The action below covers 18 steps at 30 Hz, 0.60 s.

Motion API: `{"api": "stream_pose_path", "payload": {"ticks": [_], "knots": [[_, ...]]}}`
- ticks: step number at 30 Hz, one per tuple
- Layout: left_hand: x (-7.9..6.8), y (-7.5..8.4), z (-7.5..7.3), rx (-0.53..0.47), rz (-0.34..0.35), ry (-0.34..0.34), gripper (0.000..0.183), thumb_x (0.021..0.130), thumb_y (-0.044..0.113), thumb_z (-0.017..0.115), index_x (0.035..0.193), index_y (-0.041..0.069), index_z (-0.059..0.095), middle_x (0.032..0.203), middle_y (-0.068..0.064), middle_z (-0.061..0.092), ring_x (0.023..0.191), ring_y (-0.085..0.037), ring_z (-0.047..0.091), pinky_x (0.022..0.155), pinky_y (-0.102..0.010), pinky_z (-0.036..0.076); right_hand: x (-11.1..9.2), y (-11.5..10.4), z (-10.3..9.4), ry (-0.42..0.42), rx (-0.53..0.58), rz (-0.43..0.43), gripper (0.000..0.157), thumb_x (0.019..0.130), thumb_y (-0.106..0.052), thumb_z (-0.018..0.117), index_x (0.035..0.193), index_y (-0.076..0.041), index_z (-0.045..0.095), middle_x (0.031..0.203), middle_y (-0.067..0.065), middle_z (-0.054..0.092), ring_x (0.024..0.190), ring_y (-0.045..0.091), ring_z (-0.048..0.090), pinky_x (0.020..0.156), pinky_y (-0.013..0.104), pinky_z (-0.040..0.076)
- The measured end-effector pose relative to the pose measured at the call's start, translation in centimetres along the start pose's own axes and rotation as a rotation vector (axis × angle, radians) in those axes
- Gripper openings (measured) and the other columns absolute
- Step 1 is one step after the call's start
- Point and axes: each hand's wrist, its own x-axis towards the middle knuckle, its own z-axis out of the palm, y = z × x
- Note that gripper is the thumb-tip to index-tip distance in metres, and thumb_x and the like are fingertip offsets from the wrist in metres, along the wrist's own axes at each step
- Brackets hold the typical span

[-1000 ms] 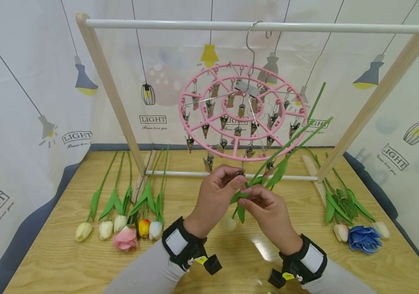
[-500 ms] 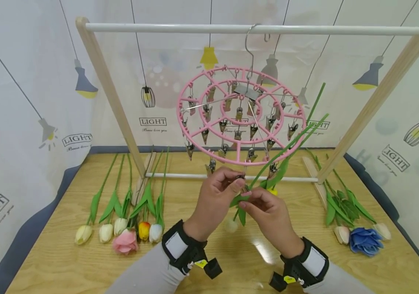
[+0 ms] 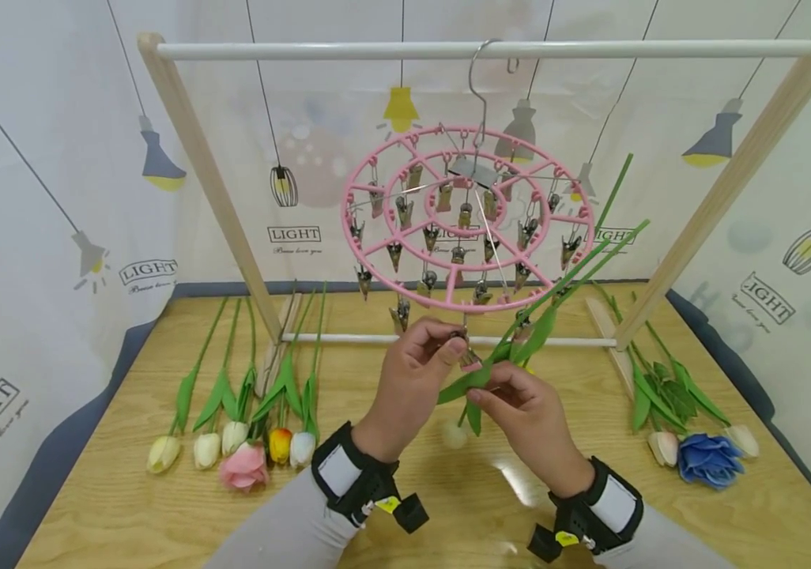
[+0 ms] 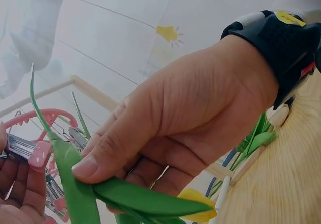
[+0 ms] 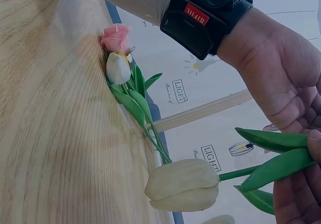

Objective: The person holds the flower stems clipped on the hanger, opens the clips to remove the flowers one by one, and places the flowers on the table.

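Note:
My left hand point(image 3: 409, 387) pinches a metal clip with pink tips point(image 3: 471, 363), which hangs from the front of a pink round clip hanger point(image 3: 451, 295). My right hand point(image 3: 537, 423) pinches an artificial white tulip by its stem and leaves, just right of the clip. In the right wrist view the tulip's cream-white bloom point(image 5: 183, 185) points down and its stem runs up into the fingers. The left wrist view shows the clip's pink tips point(image 4: 40, 154) beside a green leaf point(image 4: 75, 184), apart from it. Behind the right hand, a yellow tulip point(image 4: 200, 209) hangs bloom down, partly hidden.
A wooden stand with a white top bar point(image 3: 320, 52) carries the hanger, with several other clips dangling. Several tulips and a pink rose point(image 3: 244, 466) lie at the left of the table. At the right lie a blue rose point(image 3: 710, 461) and pale tulips point(image 3: 664, 448).
The tulip in my right hand has shifted slightly right, so its leaf stands clearer of the clip. My left hand still pinches the clip. The hanger sways slightly.

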Motion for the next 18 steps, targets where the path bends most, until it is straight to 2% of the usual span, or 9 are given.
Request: {"api": "stream_pose_path", "payload": {"ticks": [3,7,14,18], "knots": [[0.0,0.0,0.0,-0.018,-0.022,-0.009,0.021,0.096,0.015,0.051,0.112,0.002,0.056,0.105,-0.022,0.056,0.095,-0.025,0.057,0.085,-0.036,0.053,-0.2,0.1,-0.3,0.004,0.005,0.010,0.019,0.088,-0.013,0.063,0.106,-0.011,0.064,0.099,0.008,0.064,0.087,0.027,0.062,0.066,0.030,0.055],[-0.1,1.0,0.2,-0.006,-0.062,0.008,0.026,0.096,0.019,0.052,0.116,0.004,0.056,0.103,-0.018,0.059,0.094,-0.026,0.059,0.090,-0.048,0.050,-0.4,0.0,-0.5,0.011,0.008,0.024,0.019,0.088,-0.013,0.064,0.107,-0.012,0.064,0.099,0.007,0.064,0.088,0.028,0.062,0.068,0.033,0.056],[0.0,0.4,0.1,-0.056,-0.087,0.041,0.028,0.093,0.019,0.057,0.118,0.007,0.059,0.102,-0.020,0.062,0.096,-0.035,0.059,0.090,-0.048,0.051,-0.8,-0.3,-0.8,0.035,-0.043,-0.010,0.019,0.087,-0.011,0.064,0.107,-0.012,0.065,0.099,0.007,0.064,0.087,0.027,0.062,0.067,0.031,0.056],[0.2,-0.8,-0.1,-0.083,-0.081,0.039,0.029,0.092,0.021,0.058,0.119,0.008,0.058,0.102,-0.021,0.061,0.095,-0.032,0.059,0.088,-0.047,0.052,-1.1,-0.5,-1.2,0.034,-0.074,-0.022,0.021,0.088,-0.009,0.062,0.109,-0.012,0.065,0.104,0.008,0.064,0.090,0.025,0.061,0.068,0.030,0.056]]}}
